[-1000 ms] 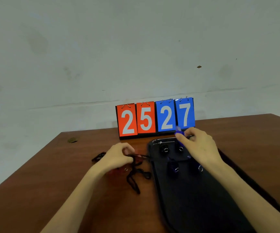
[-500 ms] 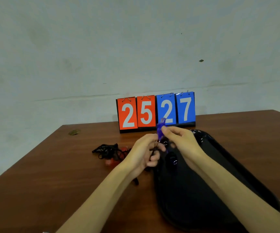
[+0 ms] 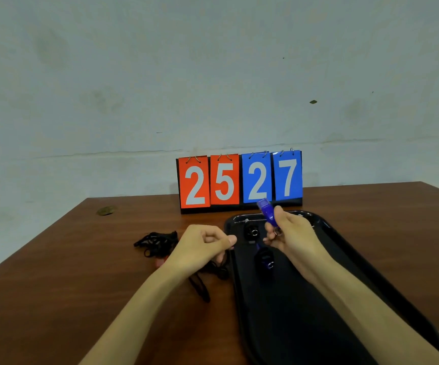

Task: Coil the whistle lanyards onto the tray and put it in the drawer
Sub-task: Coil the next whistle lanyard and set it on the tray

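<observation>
With two coiled whistles (image 3: 264, 259) laid on the black tray (image 3: 321, 224), a blue whistle (image 3: 267, 212) pinched by the right hand (image 3: 290, 237) and the left hand (image 3: 202, 246) curled (grasp unclear), a tangled lanyard pile (image 3: 157, 242) is left uncoiled.

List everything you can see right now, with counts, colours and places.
Scoreboard: one, orange-red 25 and blue 27, back of table.
Tray: one, black, table's right side.
Coiled whistles: two visible, dark, tray's far end.
Blue whistle: one, held above the tray.
Loose lanyards: one bundle, black, on table left of tray.
Table: one, brown wood.
Left hand: fingers curled, beside tray; grip unclear.
Right hand: pinches that whistle.
</observation>
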`<move>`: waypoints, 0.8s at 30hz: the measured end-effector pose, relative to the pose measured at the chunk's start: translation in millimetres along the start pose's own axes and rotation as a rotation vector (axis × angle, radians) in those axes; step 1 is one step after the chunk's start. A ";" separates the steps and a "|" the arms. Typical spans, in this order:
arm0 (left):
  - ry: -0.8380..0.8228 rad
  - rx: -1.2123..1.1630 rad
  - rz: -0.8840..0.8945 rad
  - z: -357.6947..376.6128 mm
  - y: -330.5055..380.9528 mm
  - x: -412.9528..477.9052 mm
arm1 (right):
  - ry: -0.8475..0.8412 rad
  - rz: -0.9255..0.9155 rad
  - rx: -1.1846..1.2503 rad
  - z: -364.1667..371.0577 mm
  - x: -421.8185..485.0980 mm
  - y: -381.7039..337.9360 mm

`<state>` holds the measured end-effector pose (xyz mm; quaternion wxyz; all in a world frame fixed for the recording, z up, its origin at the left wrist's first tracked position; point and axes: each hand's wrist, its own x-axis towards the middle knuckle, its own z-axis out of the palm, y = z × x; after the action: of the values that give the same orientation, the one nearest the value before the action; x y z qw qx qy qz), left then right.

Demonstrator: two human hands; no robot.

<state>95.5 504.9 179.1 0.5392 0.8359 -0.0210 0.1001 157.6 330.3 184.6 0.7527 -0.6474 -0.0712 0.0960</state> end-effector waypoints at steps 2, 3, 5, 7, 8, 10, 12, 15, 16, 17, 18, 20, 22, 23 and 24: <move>-0.019 0.036 0.022 -5.4 -1.3 1.0 | 0.035 -0.086 -0.159 -0.1 -1.5 1.6; -0.016 0.047 0.040 -7.8 -1.9 1.4 | 0.033 -0.112 -0.200 -0.7 -2.7 1.5; 0.004 0.057 0.090 -10.7 -1.6 1.1 | -0.011 -0.114 -0.277 -0.7 -4.9 0.4; 0.007 0.054 0.133 -10.8 1.9 -0.8 | -0.072 -0.095 -0.376 -0.2 -5.9 0.1; 0.008 0.059 0.148 -10.7 3.5 -1.7 | -0.108 -0.092 -0.421 0.2 -6.4 0.1; 0.010 0.074 0.171 -10.6 5.0 -2.4 | -0.210 -0.113 -0.493 0.4 -7.3 0.6; 0.005 0.077 0.184 -10.5 5.0 -2.4 | -0.305 -0.129 -0.553 0.0 -8.5 1.4; -0.037 0.063 0.214 -8.0 6.2 -3.4 | -0.390 -0.124 -0.672 -0.1 -9.8 3.0; -0.054 0.062 0.225 -6.9 6.7 -3.3 | -0.411 -0.130 -0.705 0.1 -9.6 3.8; -0.068 0.060 0.231 -5.9 7.2 -3.3 | -0.429 -0.135 -0.723 0.1 -9.5 4.4; -0.074 0.061 0.234 -5.6 6.4 -2.6 | -0.451 -0.135 -0.728 0.0 -9.9 4.2; -0.049 0.066 0.229 -7.3 5.0 -1.3 | -0.515 -0.141 -0.723 0.2 -11.7 2.5; 0.015 0.040 0.189 -11.5 3.9 0.0 | -0.557 -0.171 -0.678 1.3 -13.8 0.0; 0.042 0.015 0.150 -13.0 3.6 0.6 | -0.552 -0.190 -0.628 1.8 -14.2 -0.7; 0.057 -0.012 0.102 -13.6 3.2 0.9 | -0.532 -0.206 -0.571 2.4 -14.6 -1.4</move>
<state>93.9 515.9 187.5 0.5389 0.8273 -0.0489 0.1510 142.9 328.9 186.7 0.5034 -0.7726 -0.3519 0.1609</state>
